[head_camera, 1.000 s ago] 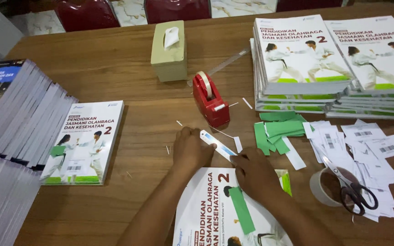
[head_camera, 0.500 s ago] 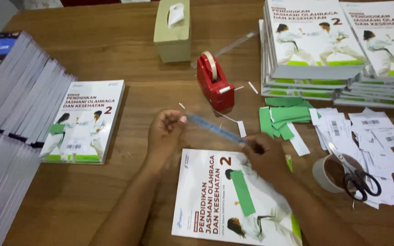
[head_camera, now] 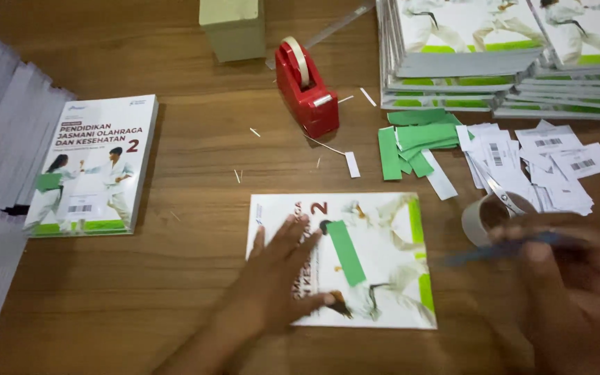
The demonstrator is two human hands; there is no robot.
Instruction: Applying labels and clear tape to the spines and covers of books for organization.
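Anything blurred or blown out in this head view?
Head view: the right hand and the blue strip it holds are motion-smeared; the left hand is softer; the book cover under it is washed pale; the red tape dispenser stays sharp.

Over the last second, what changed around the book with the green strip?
The right hand carried the blue pen off the book to the right. The left hand let go of it and pressed flat on the cover. Green strip and tape dispenser stayed put.
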